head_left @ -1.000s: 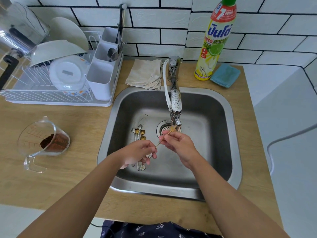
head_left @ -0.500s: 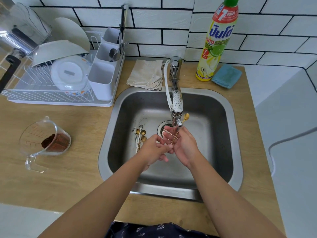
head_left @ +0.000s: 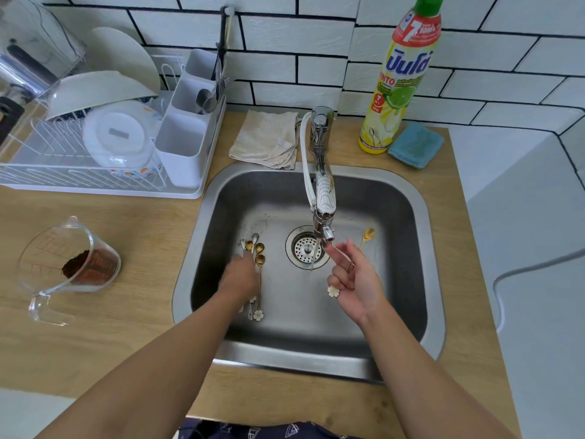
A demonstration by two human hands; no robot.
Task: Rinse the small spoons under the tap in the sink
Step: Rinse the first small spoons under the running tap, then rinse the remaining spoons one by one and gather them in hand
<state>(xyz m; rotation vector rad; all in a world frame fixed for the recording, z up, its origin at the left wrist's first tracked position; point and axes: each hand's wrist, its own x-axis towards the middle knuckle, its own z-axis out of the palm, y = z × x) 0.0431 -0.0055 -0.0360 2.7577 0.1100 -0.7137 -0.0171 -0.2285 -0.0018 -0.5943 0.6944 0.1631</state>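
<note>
My right hand [head_left: 354, 280] pinches a spoon [head_left: 367, 236]; left hand [head_left: 239, 275], blurred, grip unclear, over the pile [head_left: 254, 251] at 9 o'clock. Wet spoon could slip toward the drain [head_left: 306, 247].

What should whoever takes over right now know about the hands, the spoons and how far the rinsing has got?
Right hand: holds one small gold spoon with a white flower end beside the chrome tap's running stream.
Left hand: blurred, reaching onto the pile of small gold and silver spoons lying on the left floor of the steel sink; grip unclear.
Done: cannot tell beyond the spoon in hand.
Left: rinse the pile under the tap, one by one.
</note>
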